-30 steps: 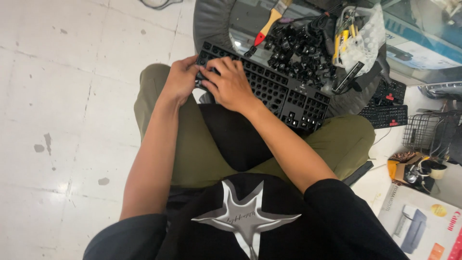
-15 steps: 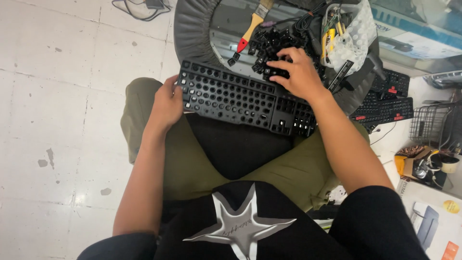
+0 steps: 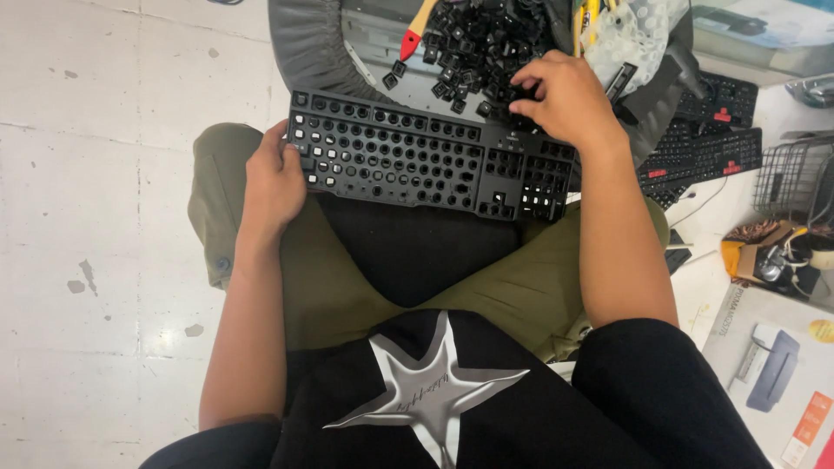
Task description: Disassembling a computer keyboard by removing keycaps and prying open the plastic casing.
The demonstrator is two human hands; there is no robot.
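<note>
A black keyboard (image 3: pixel 417 156) with its keycaps removed lies across my lap. My left hand (image 3: pixel 274 182) grips its left end, thumb on top. My right hand (image 3: pixel 565 97) reaches past the keyboard's far edge into a pile of loose black keycaps (image 3: pixel 473 48) on a round glass table; its fingertips are curled down among the caps, and whether they pinch one is hidden.
A red-handled brush (image 3: pixel 417 30) lies on the glass table (image 3: pixel 365 43) beside the pile. A clear plastic bag (image 3: pixel 638 39) sits right of my right hand. More black keyboards (image 3: pixel 708 148) lie at right, with a wire basket (image 3: pixel 795 178) and a printer box (image 3: pixel 773 373) nearby.
My right hand left the keyboard's left side and moved to the keycap pile beyond it. My left hand stayed holding the keyboard's left end.
</note>
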